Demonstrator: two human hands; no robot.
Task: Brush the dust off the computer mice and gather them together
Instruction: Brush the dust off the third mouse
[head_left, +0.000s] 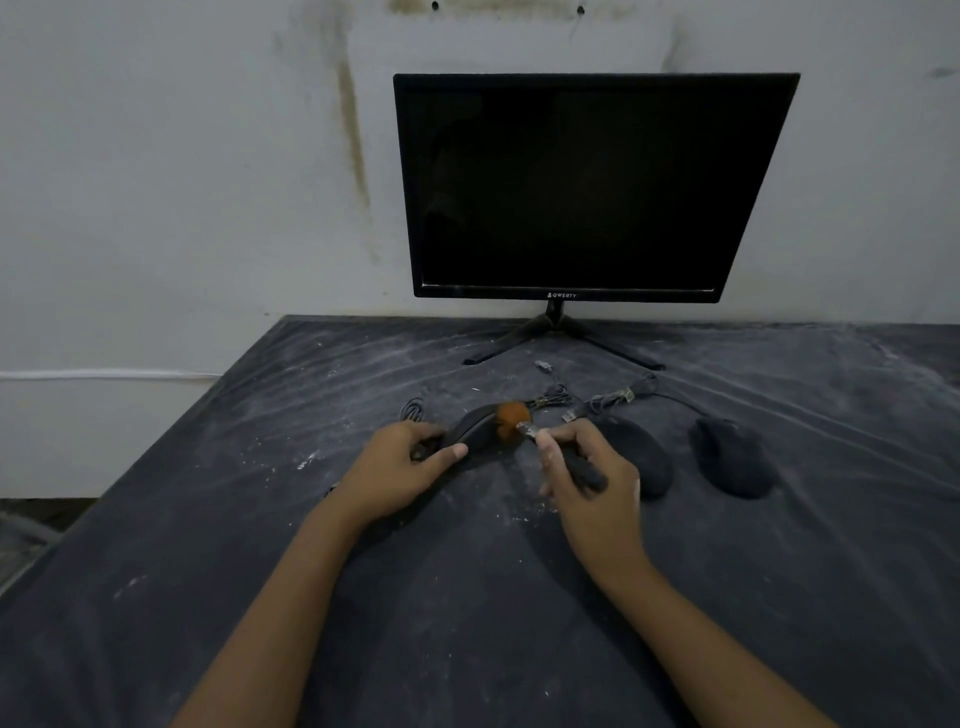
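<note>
In front of the monitor (587, 182), below its left half, the first mouse (475, 431) sits in the left hand (400, 462), whose fingers and thumb curl round its near end; whether the mouse touches the desk (467, 597) I cannot tell. The orange bristles of a brush (511, 415) lie against the far end of this mouse. The right hand (587, 483) grips the brush by its dark handle, with a fingertip laid along the metal collar just behind the bristles. Just beside that hand, below the monitor's middle, a second mouse (644, 457) lies flat on the desk, partly hidden by the knuckles. A third mouse (732, 460) lies near it, below the monitor's right half, apart from the second. Between the mice and the monitor's stand (556, 332) a tangle of grey cables (608, 397) with USB plugs is spread loosely, and one more coil lies off to the left of the first mouse. The desk is covered in a dark, wrinkled sheet streaked with pale dust. The monitor's screen is black, and behind it rises a stained white wall (182, 182).
</note>
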